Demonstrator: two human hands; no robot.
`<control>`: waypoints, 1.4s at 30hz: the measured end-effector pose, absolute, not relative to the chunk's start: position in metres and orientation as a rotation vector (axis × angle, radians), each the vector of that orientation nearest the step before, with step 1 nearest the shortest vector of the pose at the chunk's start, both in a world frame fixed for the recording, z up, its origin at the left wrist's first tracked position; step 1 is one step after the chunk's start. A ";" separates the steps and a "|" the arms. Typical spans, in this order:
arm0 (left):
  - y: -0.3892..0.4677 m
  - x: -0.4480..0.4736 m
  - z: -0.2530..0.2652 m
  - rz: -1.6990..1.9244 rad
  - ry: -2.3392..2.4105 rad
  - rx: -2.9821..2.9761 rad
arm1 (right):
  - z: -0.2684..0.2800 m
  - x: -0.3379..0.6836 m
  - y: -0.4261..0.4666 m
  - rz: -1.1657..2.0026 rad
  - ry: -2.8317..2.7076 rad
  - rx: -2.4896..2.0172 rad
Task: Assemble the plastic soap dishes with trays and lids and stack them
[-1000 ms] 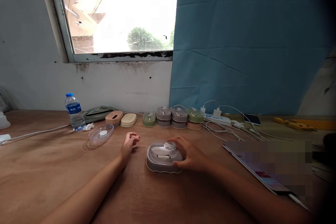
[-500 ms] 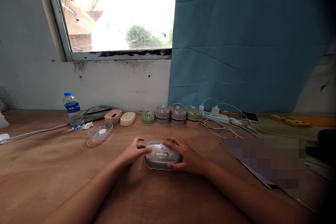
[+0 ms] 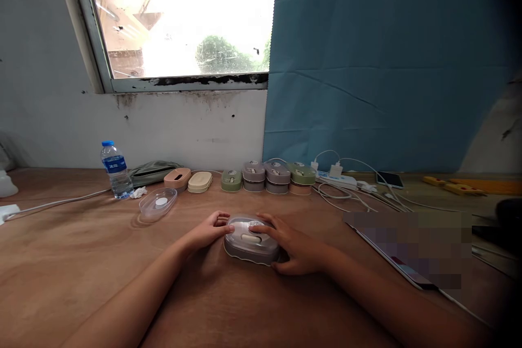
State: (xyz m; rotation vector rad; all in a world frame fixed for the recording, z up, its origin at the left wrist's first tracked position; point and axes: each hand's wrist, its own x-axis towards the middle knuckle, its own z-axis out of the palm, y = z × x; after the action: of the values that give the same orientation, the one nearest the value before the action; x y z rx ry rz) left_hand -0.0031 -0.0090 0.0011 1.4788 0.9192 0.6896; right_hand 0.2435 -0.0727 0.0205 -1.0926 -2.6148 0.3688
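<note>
In the head view, an oval plastic box (image 3: 252, 249) with a grey-brown base and clear lid (image 3: 240, 230) sits on the table before me. A pale slot-shaped piece and a round sticker show on its top. My left hand (image 3: 214, 228) grips the box's left end, thumb on the lid's edge and the other fingers partly hidden behind. My right hand (image 3: 291, 244) holds the right end. Its index finger presses on the lid by the sticker, and the thumb rests low at the near right corner.
Along the wall stand several stacked grey and green boxes (image 3: 277, 178), cream lids (image 3: 199, 181), a pink box (image 3: 177, 178), a pouch (image 3: 153, 173) and a water bottle (image 3: 117, 171). A loose clear lid (image 3: 158, 204) lies left. Cables and a power strip (image 3: 338, 179) occupy the right back.
The box has turned slightly, its right side coming nearer. My right thumb has shifted from the box's front to its corner, and my left hand has closed in on the left end.
</note>
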 end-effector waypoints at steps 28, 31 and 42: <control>0.018 -0.027 -0.004 1.759 1.207 1.185 | 0.009 0.185 0.000 -0.050 -2.485 -1.068; 0.019 -0.024 -0.008 1.729 1.196 1.211 | 0.025 0.161 0.048 -0.364 -2.349 -1.332; 0.027 -0.021 -0.014 1.661 1.320 1.289 | 0.034 0.144 0.137 -0.478 -2.147 -1.637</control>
State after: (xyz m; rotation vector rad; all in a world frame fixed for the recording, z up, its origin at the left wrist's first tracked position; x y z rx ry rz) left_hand -0.0210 0.0269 -0.0142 1.2889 1.3200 1.6607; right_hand 0.1443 0.1374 0.0337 -1.6371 -2.1467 -0.4780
